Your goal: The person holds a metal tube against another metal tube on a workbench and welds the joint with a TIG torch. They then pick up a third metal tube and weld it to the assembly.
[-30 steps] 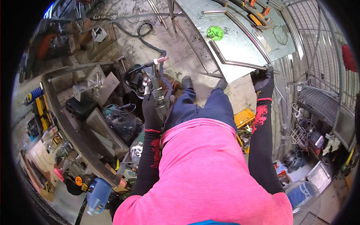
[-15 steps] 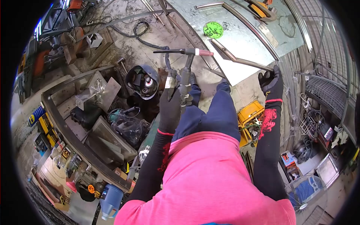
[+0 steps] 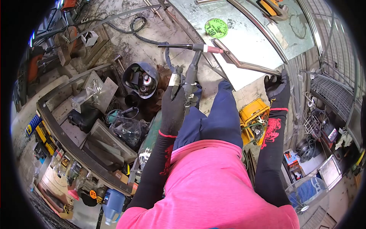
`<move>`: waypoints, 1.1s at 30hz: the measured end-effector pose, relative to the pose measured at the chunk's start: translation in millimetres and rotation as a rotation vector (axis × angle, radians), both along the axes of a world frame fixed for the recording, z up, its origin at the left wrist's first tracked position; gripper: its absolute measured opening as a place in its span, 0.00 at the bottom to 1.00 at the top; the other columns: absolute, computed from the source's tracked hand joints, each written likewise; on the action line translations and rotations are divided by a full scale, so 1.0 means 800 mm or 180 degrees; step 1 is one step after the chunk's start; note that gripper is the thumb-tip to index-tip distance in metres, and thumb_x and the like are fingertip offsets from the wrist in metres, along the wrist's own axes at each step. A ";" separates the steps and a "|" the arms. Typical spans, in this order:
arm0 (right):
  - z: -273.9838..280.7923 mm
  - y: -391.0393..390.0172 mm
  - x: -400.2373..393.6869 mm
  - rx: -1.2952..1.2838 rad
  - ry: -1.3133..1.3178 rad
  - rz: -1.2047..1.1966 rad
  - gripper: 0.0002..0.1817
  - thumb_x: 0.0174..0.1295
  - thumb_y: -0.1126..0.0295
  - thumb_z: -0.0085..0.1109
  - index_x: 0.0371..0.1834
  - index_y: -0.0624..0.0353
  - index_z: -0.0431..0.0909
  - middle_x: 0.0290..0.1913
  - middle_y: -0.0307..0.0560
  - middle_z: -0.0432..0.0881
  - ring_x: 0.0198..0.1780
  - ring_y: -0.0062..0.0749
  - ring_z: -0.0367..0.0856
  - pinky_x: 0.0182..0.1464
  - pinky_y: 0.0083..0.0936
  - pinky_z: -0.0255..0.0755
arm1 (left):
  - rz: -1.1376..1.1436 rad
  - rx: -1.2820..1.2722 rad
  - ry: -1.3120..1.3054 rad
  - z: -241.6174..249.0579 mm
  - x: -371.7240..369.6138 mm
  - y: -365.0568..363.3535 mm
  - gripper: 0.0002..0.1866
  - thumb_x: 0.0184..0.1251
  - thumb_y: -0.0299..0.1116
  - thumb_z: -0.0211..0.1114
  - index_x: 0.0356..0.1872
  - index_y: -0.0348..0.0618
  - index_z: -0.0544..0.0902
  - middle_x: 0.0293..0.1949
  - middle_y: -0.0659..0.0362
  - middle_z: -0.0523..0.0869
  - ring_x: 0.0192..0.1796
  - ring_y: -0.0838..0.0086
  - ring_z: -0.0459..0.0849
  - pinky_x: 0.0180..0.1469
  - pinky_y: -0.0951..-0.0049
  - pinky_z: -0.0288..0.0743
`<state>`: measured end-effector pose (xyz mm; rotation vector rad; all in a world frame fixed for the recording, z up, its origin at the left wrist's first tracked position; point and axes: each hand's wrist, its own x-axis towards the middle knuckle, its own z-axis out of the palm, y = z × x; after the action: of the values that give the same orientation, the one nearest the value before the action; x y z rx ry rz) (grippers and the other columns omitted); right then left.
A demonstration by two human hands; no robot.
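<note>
My left hand (image 3: 175,107), in a dark glove, is wrapped round the handle of a TIG welding torch (image 3: 198,47). The torch has a long black back cap and a pink nozzle pointing right. In this view the nozzle tip overlaps the near section of a bent metal tube (image 3: 259,68). That tube runs over the sheet-topped table (image 3: 244,72) to my gloved right hand (image 3: 277,91), whose thumb and fingertips pinch its near end. Beside the tube lies a green round label (image 3: 216,28) with writing on it.
Left of my legs stands a bucket (image 3: 131,72) holding grinder discs. A metal frame (image 3: 61,126) encloses scrap parts, and a green gas cylinder (image 3: 151,133) stands beside it. Below the table is a yellow crate (image 3: 253,110). Clamps (image 3: 272,9) lie at the table's far side.
The torch has shifted slightly up and right, its nozzle now overlapping the tube in view. My right hand keeps its pinch on the tube's end. The whole view has shifted a little.
</note>
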<state>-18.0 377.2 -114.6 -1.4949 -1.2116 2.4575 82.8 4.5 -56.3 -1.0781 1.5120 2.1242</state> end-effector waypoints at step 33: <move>0.165 -0.123 -0.022 0.1914 0.1405 0.4168 0.15 0.86 0.67 0.51 0.65 0.65 0.76 0.55 0.53 0.88 0.51 0.38 0.92 0.61 0.33 0.83 | 0.0879 0.0531 0.0242 -0.055 0.060 0.046 0.23 0.84 0.40 0.61 0.71 0.39 0.79 0.46 0.56 0.92 0.40 0.77 0.89 0.42 0.74 0.84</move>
<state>-35.4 278.5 17.6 0.1585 -2.9456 2.1518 130.7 41.3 -100.1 -1.2167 1.2493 2.4520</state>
